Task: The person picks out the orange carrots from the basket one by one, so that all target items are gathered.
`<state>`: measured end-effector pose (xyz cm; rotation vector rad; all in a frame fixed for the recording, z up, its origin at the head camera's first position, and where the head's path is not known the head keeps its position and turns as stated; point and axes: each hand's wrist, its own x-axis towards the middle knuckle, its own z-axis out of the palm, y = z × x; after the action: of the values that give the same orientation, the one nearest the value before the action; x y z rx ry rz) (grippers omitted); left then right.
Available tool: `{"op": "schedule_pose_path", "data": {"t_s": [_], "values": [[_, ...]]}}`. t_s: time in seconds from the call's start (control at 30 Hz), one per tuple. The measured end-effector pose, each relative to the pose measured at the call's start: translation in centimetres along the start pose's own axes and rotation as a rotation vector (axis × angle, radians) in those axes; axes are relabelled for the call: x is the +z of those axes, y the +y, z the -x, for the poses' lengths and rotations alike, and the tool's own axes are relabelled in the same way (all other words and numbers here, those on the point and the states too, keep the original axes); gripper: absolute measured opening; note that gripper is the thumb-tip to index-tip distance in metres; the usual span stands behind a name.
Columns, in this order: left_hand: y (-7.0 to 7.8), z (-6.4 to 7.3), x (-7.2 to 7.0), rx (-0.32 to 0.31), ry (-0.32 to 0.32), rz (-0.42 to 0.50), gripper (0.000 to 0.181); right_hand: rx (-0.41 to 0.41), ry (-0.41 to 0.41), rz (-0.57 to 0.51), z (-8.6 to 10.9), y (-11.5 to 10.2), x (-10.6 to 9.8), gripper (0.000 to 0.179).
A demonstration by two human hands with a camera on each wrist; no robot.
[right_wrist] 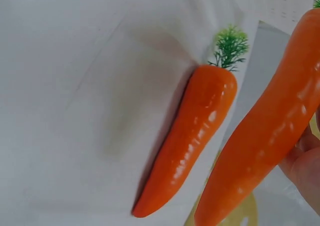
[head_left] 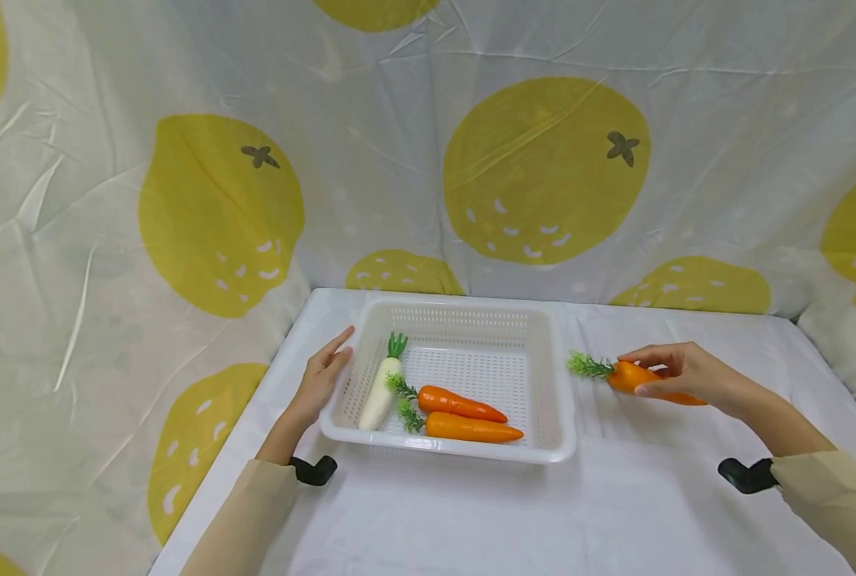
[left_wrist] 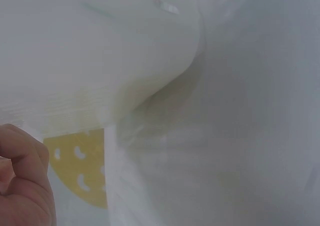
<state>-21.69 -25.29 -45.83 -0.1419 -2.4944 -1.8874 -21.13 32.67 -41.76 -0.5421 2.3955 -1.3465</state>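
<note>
My right hand grips an orange carrot with a leafy green top, to the right of the white basket. Below it, a second carrot lies on the white cloth in the right wrist view; from the head view it is largely hidden. At the basket's left rim is my left hand, index finger extended and fingertips right at the edge. Inside the basket, a white radish leans along the left side. Two more carrots, an upper one and a lower one, lie near the front wall.
A white cloth covers the table. Behind and to the left hangs a pale curtain printed with yellow lemons. A black strap mount is worn on the left wrist, another mount on the right.
</note>
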Motion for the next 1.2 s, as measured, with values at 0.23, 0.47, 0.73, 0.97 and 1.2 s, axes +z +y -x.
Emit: {"op": "schedule_pose_path", "data": {"t_s": [0.23, 0.47, 0.73, 0.97, 1.2], "values": [[0.1, 0.0, -0.1, -0.003, 0.002, -0.008, 0.049, 0.062, 0.017, 0.002, 0.7, 1.4, 0.0, 0.049], [0.2, 0.1, -0.1, 0.0, 0.003, -0.016, 0.049, 0.083, 0.028, 0.061, 0.7, 2.9, 0.5, 0.05], [0.2, 0.1, -0.1, 0.015, 0.003, -0.013, 0.049, 0.006, 0.015, 0.07, 0.7, 4.4, 0.9, 0.046], [0.0, 0.0, -0.1, 0.009, 0.0, 0.004, 0.05, -0.092, 0.041, 0.155, 0.4, 5.4, 1.4, 0.042], [0.1, 0.0, 0.1, -0.002, -0.003, 0.02, 0.049, -0.095, 0.053, 0.159, 0.3, 6.3, 2.1, 0.04]]}}
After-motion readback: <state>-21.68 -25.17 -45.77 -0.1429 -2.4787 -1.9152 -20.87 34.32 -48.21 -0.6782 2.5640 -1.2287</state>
